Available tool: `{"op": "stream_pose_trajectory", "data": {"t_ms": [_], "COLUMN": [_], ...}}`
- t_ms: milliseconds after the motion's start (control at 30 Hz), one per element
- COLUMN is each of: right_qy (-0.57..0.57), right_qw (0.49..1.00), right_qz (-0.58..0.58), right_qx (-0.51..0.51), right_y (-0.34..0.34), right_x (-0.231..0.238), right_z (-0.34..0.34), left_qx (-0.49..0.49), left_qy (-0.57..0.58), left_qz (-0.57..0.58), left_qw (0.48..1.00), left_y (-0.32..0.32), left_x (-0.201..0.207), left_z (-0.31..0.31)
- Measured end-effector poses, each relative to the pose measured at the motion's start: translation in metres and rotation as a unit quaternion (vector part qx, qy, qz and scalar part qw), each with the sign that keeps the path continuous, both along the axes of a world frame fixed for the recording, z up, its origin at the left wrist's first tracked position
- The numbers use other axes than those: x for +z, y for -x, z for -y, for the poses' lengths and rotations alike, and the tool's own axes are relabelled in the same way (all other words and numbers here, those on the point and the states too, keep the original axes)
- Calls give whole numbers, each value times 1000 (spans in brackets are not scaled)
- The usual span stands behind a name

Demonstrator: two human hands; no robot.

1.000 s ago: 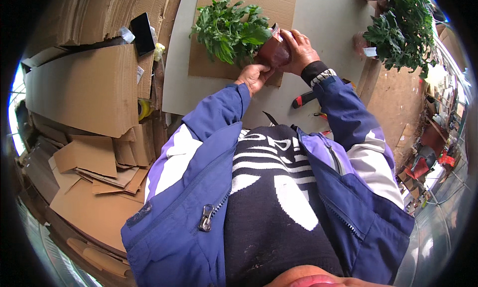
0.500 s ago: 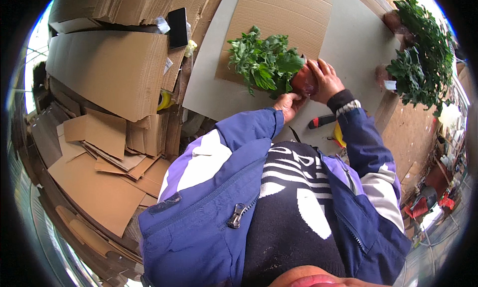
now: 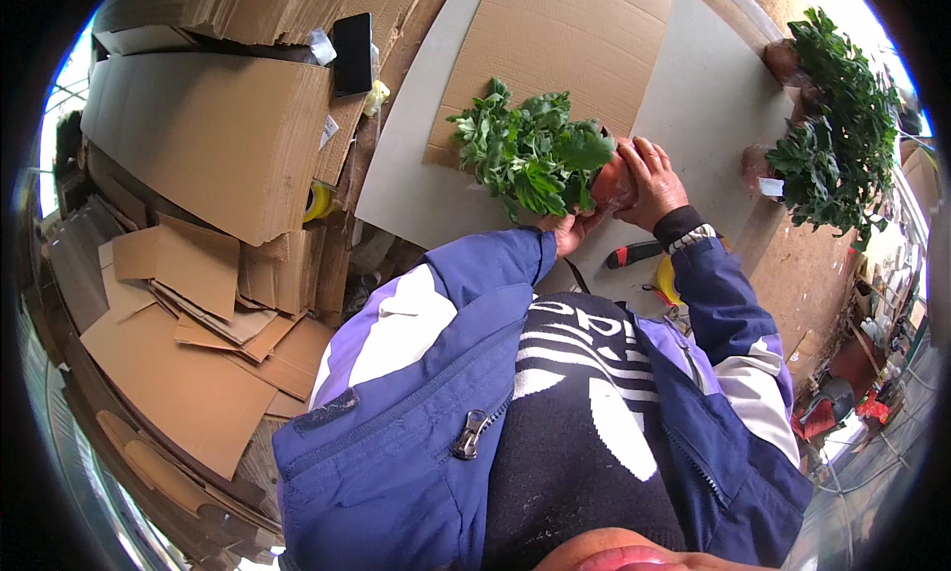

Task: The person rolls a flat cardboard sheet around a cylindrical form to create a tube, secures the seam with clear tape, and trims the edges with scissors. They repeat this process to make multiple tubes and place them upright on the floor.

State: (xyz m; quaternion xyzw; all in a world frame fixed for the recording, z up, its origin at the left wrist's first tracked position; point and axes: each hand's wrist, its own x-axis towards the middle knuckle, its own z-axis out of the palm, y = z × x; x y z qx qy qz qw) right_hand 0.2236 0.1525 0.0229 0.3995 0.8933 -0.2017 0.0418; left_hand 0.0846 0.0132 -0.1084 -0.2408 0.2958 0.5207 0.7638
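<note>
A potted plant with bushy green leaves (image 3: 530, 155) lies tipped on its side, its foliage toward the left. Its reddish-brown pot (image 3: 614, 182) looks wrapped in clear film. My right hand (image 3: 654, 187) grips the pot from the right, fingers curled over its base. Under the near side of the pot, my left hand (image 3: 567, 232) holds it close to the rim; some of its fingers are hidden by the pot and leaves. Beneath the foliage is a flat cardboard sheet (image 3: 555, 46) on a grey board (image 3: 406, 180).
A red-and-black handled tool (image 3: 634, 253) and a yellow tape roll (image 3: 669, 279) lie near my right sleeve. Several potted plants (image 3: 832, 125) stand at the right. Stacked cardboard (image 3: 198, 140) fills the left, with a black phone (image 3: 353, 56) at its edge.
The plant and both hands sit slightly lower in the picture, and the pot has shifted a little right. Most of the scene has shifted slightly too. Both hands keep their hold.
</note>
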Motion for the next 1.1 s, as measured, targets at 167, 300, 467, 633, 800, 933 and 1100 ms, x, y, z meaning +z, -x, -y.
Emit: {"op": "stream_pose_trajectory", "data": {"t_ms": [167, 300, 467, 633, 800, 933, 1100], "right_qy": [45, 92, 87, 56, 60, 61, 70], "right_qw": [999, 994, 995, 996, 994, 994, 993], "right_qz": [13, 64, 39, 68, 89, 90, 93], "right_qx": [9, -18, -14, 14, 0, -10, -32], "right_y": [10, 12, 9, 7, 11, 11, 4], "right_x": [2, 2, -6, -10, -5, -2, -1], "right_z": [-27, -38, -41, -49, -48, -39, -28], "left_qx": [-35, -46, -208, -81, -6, -65, -34], "left_qy": [23, -1, 198, 191, 222, 200, 174], "left_qz": [28, -6, -149, -165, -122, -182, -197], "left_qw": [999, 999, 946, 964, 967, 961, 964], "left_y": [4, 6, 13, 15, 15, 22, 22], "left_x": [7, 15, 6, -17, -17, -17, -16], "left_z": [-16, -19, 25, 30, 9, -1, 0]}}
